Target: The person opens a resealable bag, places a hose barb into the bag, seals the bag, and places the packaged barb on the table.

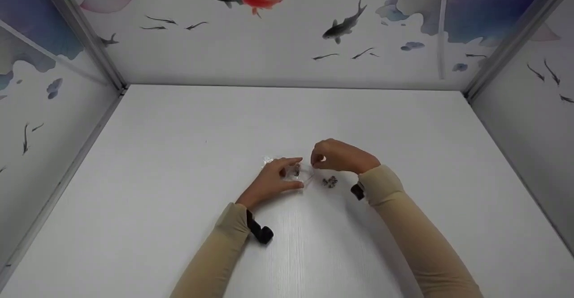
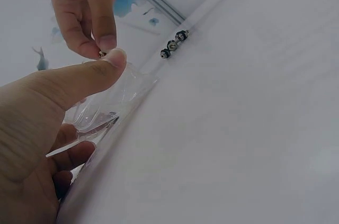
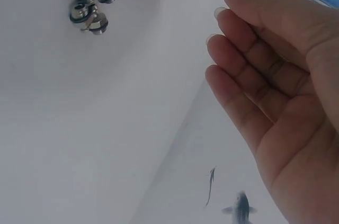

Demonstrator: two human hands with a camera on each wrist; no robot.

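Observation:
My left hand [image 1: 273,179] holds a clear plastic bag [image 2: 124,89], thumb on one side and fingers on the other, so its mouth gapes to the right. Metal pieces [image 1: 297,170] show through the film. At the mouth my right hand [image 1: 341,154] pinches a small metal fitting [image 2: 102,54], mostly hidden by the fingertips; in the right wrist view the pinch falls at the frame's top edge. Right of the bag lie several loose metal fittings [image 1: 330,182], silvery with dark rings, bunched together under the right hand [image 3: 280,75].
A white tabletop [image 1: 179,226] carries everything. Printed panels with fish and petals [image 1: 287,42] wall it at the back and on both sides. Black wrist cameras [image 1: 260,233] sit on the sleeves.

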